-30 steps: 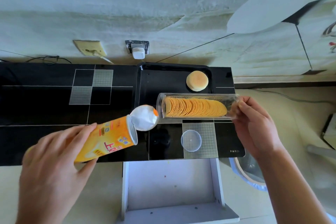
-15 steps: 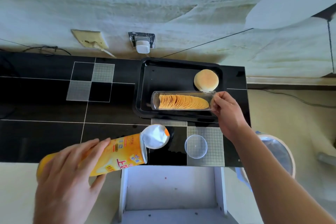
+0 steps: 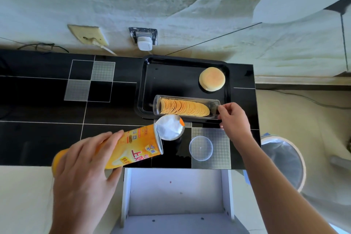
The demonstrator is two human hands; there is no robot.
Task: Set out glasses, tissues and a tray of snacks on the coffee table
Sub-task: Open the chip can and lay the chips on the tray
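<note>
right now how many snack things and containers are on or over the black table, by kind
black tray: 1
round bun: 1
clear chip sleeve, right hand at its end: 1
orange chip can, in left hand: 1
clear round lid: 1
total: 5

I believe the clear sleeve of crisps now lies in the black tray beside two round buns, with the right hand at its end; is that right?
Not quite: the head view shows only one round bun in the black tray. The clear sleeve of crisps does lie there, with the right hand at its end.
</note>
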